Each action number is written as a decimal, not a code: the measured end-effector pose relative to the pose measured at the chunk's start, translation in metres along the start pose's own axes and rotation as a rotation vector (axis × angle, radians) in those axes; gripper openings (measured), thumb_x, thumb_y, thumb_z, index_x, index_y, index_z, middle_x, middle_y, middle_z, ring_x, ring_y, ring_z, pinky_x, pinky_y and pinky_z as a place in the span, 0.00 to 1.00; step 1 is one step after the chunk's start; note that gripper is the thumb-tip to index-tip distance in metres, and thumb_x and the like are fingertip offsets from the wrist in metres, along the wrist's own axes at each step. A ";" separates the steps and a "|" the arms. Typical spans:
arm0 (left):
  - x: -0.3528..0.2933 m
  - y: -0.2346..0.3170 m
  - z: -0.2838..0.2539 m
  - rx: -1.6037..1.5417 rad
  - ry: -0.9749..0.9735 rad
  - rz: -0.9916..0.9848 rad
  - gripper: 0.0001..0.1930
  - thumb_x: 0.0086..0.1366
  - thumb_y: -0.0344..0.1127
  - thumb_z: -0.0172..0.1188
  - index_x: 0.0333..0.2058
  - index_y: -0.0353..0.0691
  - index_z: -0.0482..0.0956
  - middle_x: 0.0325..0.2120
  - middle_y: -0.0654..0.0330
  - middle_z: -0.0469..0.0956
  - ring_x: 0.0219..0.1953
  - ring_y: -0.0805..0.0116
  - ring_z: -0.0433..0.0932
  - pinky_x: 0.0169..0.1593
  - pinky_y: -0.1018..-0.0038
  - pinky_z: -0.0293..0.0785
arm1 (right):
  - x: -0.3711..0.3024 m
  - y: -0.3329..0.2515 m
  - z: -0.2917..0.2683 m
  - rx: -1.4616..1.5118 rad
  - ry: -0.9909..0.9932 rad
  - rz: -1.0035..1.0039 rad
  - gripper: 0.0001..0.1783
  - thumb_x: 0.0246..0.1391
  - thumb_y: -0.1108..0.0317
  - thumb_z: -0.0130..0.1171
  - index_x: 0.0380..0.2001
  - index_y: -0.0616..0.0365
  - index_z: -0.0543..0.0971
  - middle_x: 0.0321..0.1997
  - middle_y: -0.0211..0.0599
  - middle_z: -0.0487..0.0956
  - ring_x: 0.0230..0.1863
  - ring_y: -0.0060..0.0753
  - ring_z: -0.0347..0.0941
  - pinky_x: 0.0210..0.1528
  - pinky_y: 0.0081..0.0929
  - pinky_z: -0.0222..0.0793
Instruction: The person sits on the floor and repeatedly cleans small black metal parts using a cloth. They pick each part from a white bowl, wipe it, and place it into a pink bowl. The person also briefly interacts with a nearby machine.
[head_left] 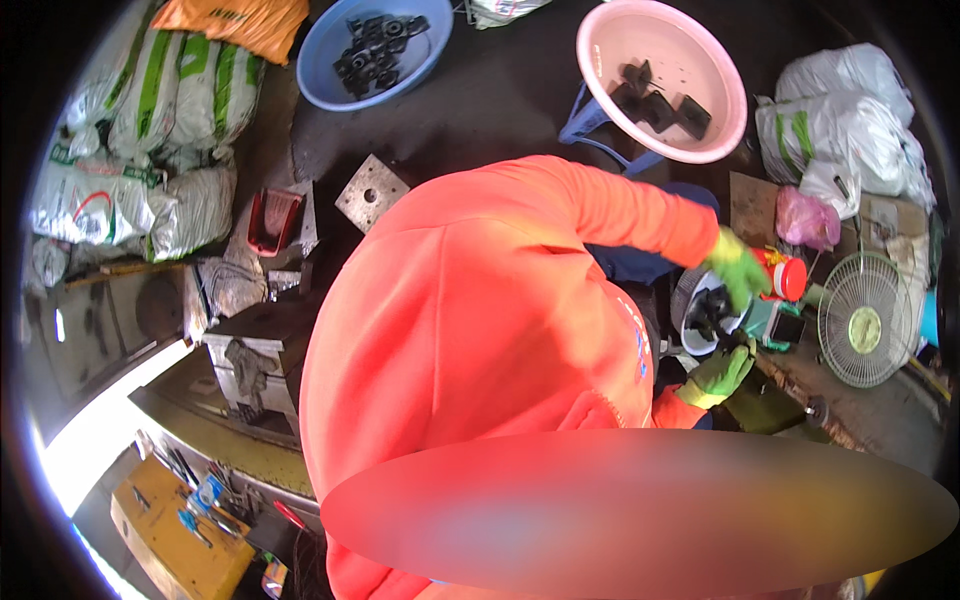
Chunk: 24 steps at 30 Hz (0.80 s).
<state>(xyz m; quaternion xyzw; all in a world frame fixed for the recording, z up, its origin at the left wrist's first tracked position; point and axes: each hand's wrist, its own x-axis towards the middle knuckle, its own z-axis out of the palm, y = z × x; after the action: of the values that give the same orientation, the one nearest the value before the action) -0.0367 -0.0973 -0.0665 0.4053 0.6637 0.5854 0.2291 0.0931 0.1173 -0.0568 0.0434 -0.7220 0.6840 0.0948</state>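
My arms, in orange-red sleeves, reach to the right over a small white basin (690, 335) holding black moulded parts (710, 308). My left hand (740, 272), in a yellow-green glove, hangs over the basin's far right side; motion smears its fingers, so its grasp is unclear. On the near side, my right hand (718, 377), in the same kind of glove, has its fingers closed at a small black part (737, 345) by the rim. Beside my left hand stands a red container (790, 279). My orange-red torso covers the middle of the view.
A pink basin (735, 75) on a blue stool and a blue basin (440, 60), both with black parts, lie farther off. A fan (864, 325) stands right, near white sacks (845, 135). More sacks (190, 110) pile up left, above a tool-covered yellow bench (165, 535).
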 end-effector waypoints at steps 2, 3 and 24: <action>0.015 -0.005 0.049 0.072 -0.159 0.032 0.35 0.56 0.57 0.61 0.58 0.44 0.68 0.45 0.52 0.77 0.49 0.58 0.75 0.51 0.65 0.68 | -0.009 0.001 0.001 -0.543 -0.058 -0.315 0.20 0.61 0.68 0.48 0.52 0.72 0.70 0.53 0.47 0.72 0.54 0.40 0.69 0.57 0.34 0.65; 0.016 -0.007 0.070 0.046 -0.122 -0.009 0.31 0.57 0.55 0.60 0.54 0.43 0.72 0.42 0.52 0.78 0.46 0.58 0.76 0.48 0.64 0.69 | -0.013 0.002 0.000 -0.875 -0.068 -0.610 0.18 0.61 0.73 0.48 0.52 0.71 0.71 0.55 0.48 0.72 0.54 0.40 0.69 0.56 0.32 0.65; 0.113 0.018 -0.018 -1.166 0.334 -0.303 0.11 0.65 0.36 0.57 0.40 0.34 0.77 0.24 0.62 0.71 0.22 0.69 0.68 0.31 0.68 0.71 | 0.023 0.004 -0.126 -1.315 -0.381 0.836 0.43 0.51 0.35 0.53 0.63 0.55 0.67 0.62 0.49 0.70 0.63 0.48 0.66 0.65 0.35 0.59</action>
<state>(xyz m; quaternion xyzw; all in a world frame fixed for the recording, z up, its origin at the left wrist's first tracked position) -0.1099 -0.0172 -0.0265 0.0180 0.3122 0.8678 0.3863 0.0794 0.2446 -0.0508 -0.1794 -0.9375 0.0782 -0.2878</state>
